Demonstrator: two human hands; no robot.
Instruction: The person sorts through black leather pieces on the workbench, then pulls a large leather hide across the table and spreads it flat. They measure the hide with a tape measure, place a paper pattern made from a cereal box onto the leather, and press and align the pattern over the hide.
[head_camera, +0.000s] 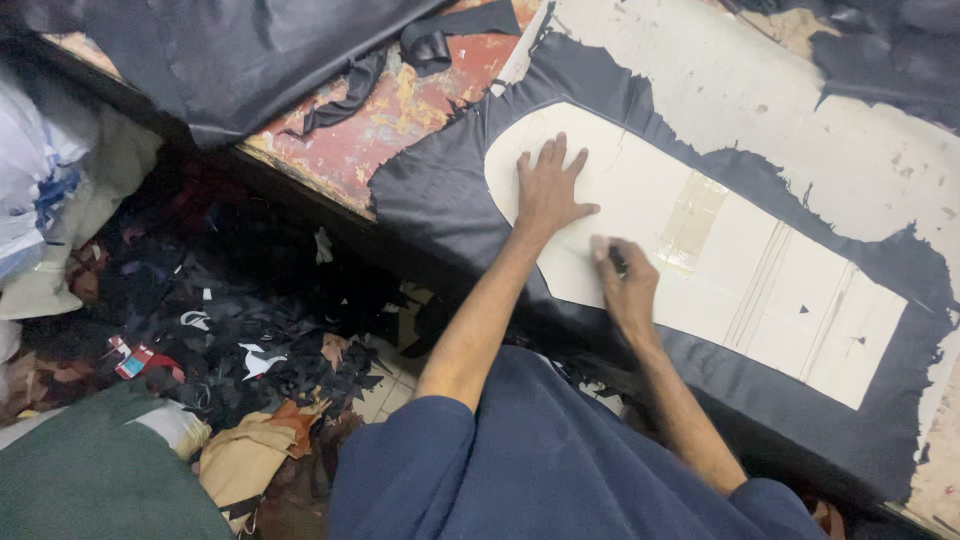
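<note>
Flat and spread, the left hand (548, 190) presses its open palm on the rounded end of a long cream card pattern (700, 260) with a strip of clear tape across its middle. Just beside it, the right hand (626, 285) is closed around a small dark marking tool (617, 261), tip at the pattern's near edge. Under the pattern lies a dark, slightly glossy sheet of leather-like material (440, 190), ragged at its edges, spread over a worn work table (860, 150) with peeling red and white paint. By its look the card is light, stiff and apt to slide on the slick sheet, so holding it with a flat palm near the traced edge suits it. Below the table, dark offcuts (250, 330) cover the floor.
</note>
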